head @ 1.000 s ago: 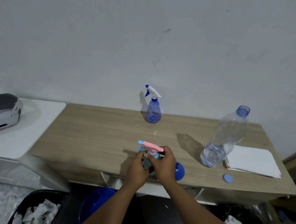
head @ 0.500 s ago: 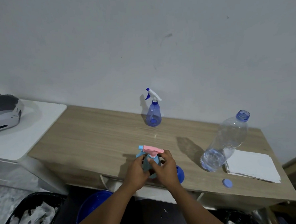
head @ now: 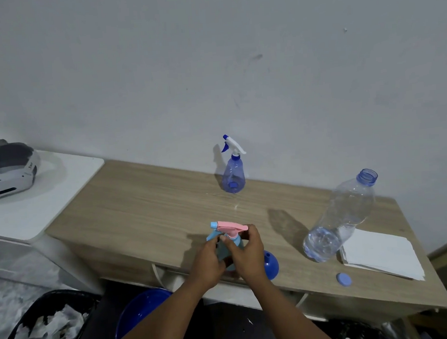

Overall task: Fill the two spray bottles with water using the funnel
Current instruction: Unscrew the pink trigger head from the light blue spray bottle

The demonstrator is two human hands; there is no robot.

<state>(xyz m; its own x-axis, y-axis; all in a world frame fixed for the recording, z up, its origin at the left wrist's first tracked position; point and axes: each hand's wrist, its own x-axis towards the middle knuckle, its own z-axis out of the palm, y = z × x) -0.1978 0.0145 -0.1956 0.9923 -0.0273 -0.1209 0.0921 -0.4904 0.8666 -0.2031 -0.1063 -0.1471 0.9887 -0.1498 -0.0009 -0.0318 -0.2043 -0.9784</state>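
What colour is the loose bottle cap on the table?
The cap is blue; head view.

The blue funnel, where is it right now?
In the head view the funnel lies on the wooden table near its front edge, just right of the right hand and left of the clear water bottle.

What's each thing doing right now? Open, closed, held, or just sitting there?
Pink spray bottle: sprayer on, held by both hands.
Left hand: grips its body.
Right hand: pinches its neck.
Blue spray bottle: upright, sprayer on, untouched.
Water bottle: uncapped, little water inside.
Cap: lying on table.
Funnel: resting on table, unused.
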